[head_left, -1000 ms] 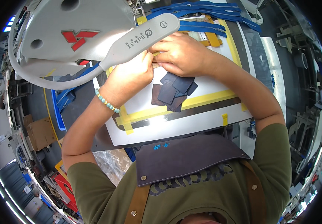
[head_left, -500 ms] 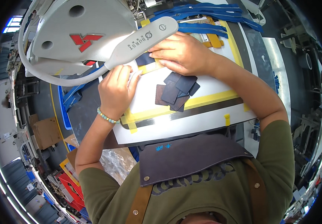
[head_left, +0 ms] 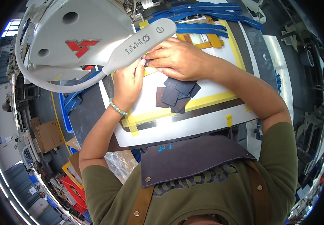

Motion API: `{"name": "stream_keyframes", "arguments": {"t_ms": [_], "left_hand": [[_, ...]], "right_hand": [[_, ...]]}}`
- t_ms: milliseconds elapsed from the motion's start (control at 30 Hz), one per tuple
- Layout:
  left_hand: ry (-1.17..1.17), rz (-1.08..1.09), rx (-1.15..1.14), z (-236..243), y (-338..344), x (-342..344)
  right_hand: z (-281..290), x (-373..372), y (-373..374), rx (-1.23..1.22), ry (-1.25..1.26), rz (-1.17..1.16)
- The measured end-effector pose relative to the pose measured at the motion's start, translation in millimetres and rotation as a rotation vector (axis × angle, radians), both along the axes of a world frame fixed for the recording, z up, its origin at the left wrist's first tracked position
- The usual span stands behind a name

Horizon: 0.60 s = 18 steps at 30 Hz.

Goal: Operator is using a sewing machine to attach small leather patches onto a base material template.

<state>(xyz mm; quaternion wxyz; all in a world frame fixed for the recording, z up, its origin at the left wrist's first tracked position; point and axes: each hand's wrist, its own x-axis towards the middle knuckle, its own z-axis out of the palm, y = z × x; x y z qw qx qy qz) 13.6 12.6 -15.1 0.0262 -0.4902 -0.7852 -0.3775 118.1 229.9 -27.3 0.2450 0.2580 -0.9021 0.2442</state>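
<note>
Both my hands meet at the machine end of the white work board [head_left: 147, 90], partly behind the grey lamp head. A small dark blue patch [head_left: 147, 62] shows between their fingertips; most of it is hidden. My left hand [head_left: 130, 78], with a bead bracelet on the wrist, pinches the patch between thumb and fingers. My right hand [head_left: 182, 60] comes in from the right, its bent fingers closed on the patch's other side. Yellow tape [head_left: 150, 71] lies just under the fingers. Nearer me, several dark blue and brown flat patches [head_left: 177, 95] lie in a loose, overlapping pile.
A grey sewing machine head [head_left: 83, 33] fills the upper left. Its bendy lamp [head_left: 143, 41] hangs over my hands. Blue zippers [head_left: 203, 28] and a yellow frame piece [head_left: 214, 40] lie at the far side. A blue bin [head_left: 65, 112] stands left of the table.
My left hand has moved right and up, its thumb now against the dark patch beside my right fingers. My right hand has shifted slightly left. The patch pile stays put.
</note>
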Motion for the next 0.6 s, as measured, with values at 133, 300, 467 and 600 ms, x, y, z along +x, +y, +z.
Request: {"name": "stream_keyframes", "arguments": {"t_ms": [133, 300, 467, 600], "left_hand": [[0.057, -0.028, -0.003, 2.7, 5.6, 0.9], [0.192, -0.031, -0.025, 2.9, 12.1, 0.9], [0.253, -0.039, -0.018, 5.1, 9.6, 0.5], [0.426, -0.018, -0.041, 9.6, -9.2, 7.4]], "right_hand": [[5.9, 1.1, -2.6, -0.008, -0.022, -0.018], [9.1, 1.6, -8.5, -0.015, -0.003, -0.042], [3.2, 1.9, -2.5, -0.030, 0.059, -0.045], [15.2, -4.4, 27.0, -0.016, 0.137, -0.157]]}}
